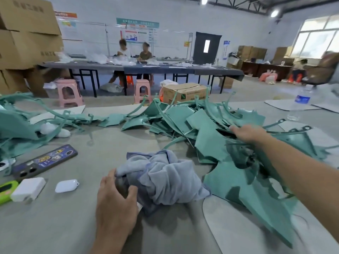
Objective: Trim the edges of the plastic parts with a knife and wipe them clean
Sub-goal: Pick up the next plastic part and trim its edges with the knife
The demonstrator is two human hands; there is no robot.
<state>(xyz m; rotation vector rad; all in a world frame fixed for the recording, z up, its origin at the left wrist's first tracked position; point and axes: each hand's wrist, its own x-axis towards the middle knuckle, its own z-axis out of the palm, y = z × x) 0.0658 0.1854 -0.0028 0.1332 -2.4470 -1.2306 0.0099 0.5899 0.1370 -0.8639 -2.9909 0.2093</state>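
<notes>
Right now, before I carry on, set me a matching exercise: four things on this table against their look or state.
Things: 1 cloth; 2 phone; 3 water bottle; 4 earbud case.
States: A clear, standing upright, far right; B white, small, rounded; C grey-blue, crumpled; D dark, stickered, lying flat.
Pairs: 1-C; 2-D; 3-A; 4-B.

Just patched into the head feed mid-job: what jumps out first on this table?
A sprawling heap of teal plastic parts covers the middle and right of the table, with the right hand reaching into it. Nearest the camera, the left hand grips a crumpled grey cloth. A phone in a sticker-covered case lies at the left.
</notes>
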